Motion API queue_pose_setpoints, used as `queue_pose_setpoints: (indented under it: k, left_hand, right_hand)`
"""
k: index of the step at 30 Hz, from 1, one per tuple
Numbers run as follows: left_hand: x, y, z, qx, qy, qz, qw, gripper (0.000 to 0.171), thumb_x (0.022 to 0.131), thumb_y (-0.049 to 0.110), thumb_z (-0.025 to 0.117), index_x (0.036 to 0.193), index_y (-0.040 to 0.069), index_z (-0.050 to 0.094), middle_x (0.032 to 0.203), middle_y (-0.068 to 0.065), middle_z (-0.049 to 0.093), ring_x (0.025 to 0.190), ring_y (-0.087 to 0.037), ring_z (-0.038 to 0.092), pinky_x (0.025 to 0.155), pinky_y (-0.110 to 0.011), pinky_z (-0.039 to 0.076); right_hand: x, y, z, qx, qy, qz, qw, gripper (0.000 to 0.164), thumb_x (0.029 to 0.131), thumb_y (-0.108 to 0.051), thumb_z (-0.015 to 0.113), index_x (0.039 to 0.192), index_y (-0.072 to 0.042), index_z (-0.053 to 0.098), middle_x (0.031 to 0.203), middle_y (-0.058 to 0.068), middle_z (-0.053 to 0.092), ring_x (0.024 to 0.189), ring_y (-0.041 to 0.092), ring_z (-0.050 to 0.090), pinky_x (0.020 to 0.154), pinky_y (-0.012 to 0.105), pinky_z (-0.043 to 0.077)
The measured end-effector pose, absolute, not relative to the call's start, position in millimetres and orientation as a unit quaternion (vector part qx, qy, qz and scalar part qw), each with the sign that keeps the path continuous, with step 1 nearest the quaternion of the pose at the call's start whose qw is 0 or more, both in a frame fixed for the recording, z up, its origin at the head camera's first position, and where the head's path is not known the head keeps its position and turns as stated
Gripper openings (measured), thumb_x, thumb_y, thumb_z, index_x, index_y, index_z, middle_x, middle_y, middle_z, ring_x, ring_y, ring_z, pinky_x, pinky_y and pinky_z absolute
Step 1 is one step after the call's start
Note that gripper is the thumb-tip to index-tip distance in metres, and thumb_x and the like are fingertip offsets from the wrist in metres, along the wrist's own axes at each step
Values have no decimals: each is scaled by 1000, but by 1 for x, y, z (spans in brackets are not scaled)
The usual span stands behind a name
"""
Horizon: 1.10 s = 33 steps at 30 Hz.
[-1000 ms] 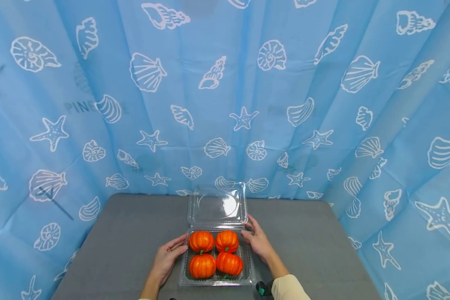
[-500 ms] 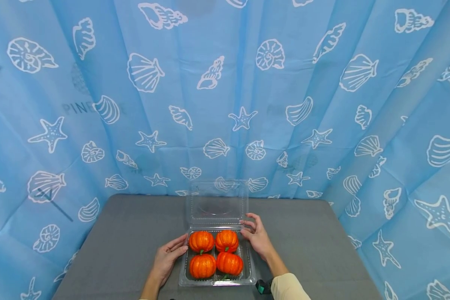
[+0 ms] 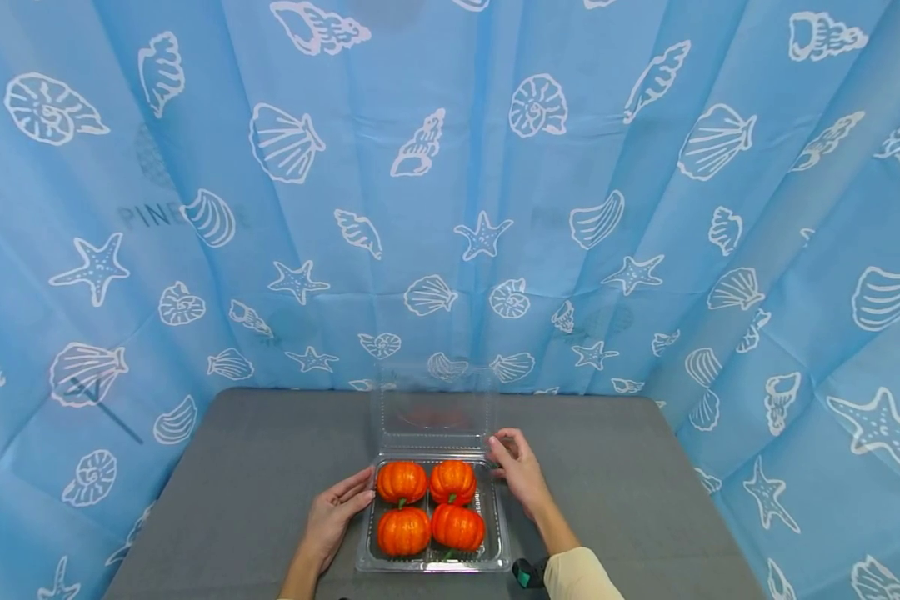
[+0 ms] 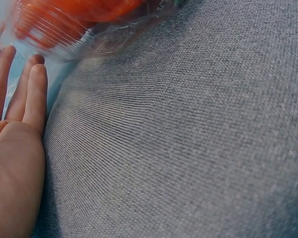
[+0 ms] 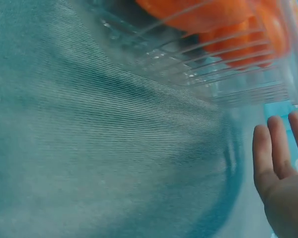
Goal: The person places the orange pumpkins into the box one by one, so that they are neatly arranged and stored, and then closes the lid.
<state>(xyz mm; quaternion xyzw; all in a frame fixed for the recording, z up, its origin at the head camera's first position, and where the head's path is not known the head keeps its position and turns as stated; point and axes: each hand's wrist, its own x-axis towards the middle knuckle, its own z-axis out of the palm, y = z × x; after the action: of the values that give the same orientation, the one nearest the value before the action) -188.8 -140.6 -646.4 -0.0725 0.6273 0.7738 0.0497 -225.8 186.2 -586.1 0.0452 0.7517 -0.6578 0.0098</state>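
A clear plastic clamshell container sits on the table with its transparent lid raised at the back. Several small orange pumpkins fill its base in two rows. My left hand rests its fingertips against the container's left side, near the back corner. The left wrist view shows that hand with straight fingers beside the ribbed plastic wall. At the hinge's right end is my right hand, thumb and fingers near the lid's corner. Its fingers extend just below the rim in the right wrist view.
The grey cloth-covered table has rounded back corners. Behind it hangs a blue curtain with white seashells and starfish, which also closes in both sides. A dark strap with a green part lies by the right forearm.
The raised lid has tipped slightly and lost its bright glare. My right hand has shifted a little outward from the lid's corner. My left hand stays at the container's side.
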Motion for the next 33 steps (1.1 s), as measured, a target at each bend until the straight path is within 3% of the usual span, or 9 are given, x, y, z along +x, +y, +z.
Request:
queue_pose_setpoints:
  k: [4, 11, 18, 23, 33]
  left_hand:
    - [-189, -141, -647, -72, 629, 772, 48, 55, 86, 6, 79, 136, -5, 62, 140, -16, 64, 111, 1, 69, 92, -15, 55]
    - [-190, -141, -648, -67, 640, 764, 43, 55, 86, 9, 80, 136, -4, 62, 131, -3, 72, 111, 2, 69, 92, -15, 55]
    - [-190, -141, -651, -81, 644, 759, 46, 57, 84, 13, 83, 136, -1, 64, 137, -10, 68, 111, 1, 69, 92, -15, 55]
    - [-191, -143, -652, -71, 635, 768, 49, 55, 86, 10, 80, 136, -3, 63, 136, -10, 68, 111, -1, 70, 93, -15, 55]
    - [-190, -142, -651, -71, 626, 774, 56, 57, 86, 11, 80, 138, -3, 61, 138, -15, 67, 112, 0, 69, 94, -16, 55]
  right_hand:
    - [-222, 185, -571, 50, 767, -640, 9, 26, 104, -23, 59, 119, -1, 55, 128, 28, 62, 108, 47, 66, 84, 55, 61]
    - [-230, 191, -587, 46, 805, -591, -31, 29, 100, -35, 65, 112, -9, 62, 117, 14, 67, 94, 25, 73, 73, 35, 62]
    - [-224, 195, -588, 34, 840, -538, -59, 16, 97, -35, 71, 101, -19, 67, 96, 5, 70, 76, 12, 66, 66, 22, 54]
    - [-217, 199, -587, 20, 864, -498, -73, 8, 96, -31, 72, 99, -24, 70, 103, 0, 73, 75, 6, 63, 69, 20, 51]
    - [-202, 210, -587, 6, 879, -474, -41, 17, 94, -38, 72, 105, -25, 70, 111, 3, 73, 79, 6, 62, 67, 21, 48]
